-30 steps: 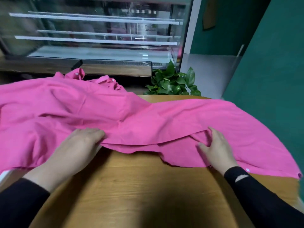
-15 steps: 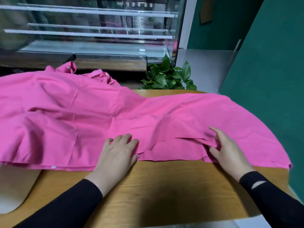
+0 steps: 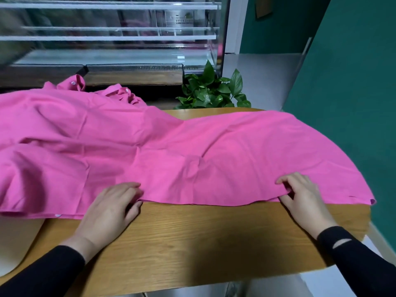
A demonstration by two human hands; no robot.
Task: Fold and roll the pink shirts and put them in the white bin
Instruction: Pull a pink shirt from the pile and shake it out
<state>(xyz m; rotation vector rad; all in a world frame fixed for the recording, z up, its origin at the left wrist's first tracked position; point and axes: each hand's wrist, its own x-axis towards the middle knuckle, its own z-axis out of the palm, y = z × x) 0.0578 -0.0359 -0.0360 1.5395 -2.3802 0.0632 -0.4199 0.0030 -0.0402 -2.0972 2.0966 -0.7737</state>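
A large pink shirt (image 3: 192,151) lies spread across the wooden table (image 3: 192,236), its collar with white buttons at the far left and its hem draped over the right end. My left hand (image 3: 111,209) pinches the shirt's near edge at the middle, thumb under the cloth. My right hand (image 3: 304,196) grips the same near edge further right, fingers curled over a fold. The edge between the two hands runs nearly straight. No white bin is in view.
A glass display case (image 3: 111,39) stands behind the table. A green potted plant (image 3: 212,91) sits at the table's far edge. A teal wall (image 3: 353,82) is close on the right. A pale object (image 3: 17,243) shows at the lower left.
Both hands have drawn the shirt's near layer toward me and smoothed it; the loose overlapping flap is gone. My right hand moved right and nearer; my left hand now pinches the edge.
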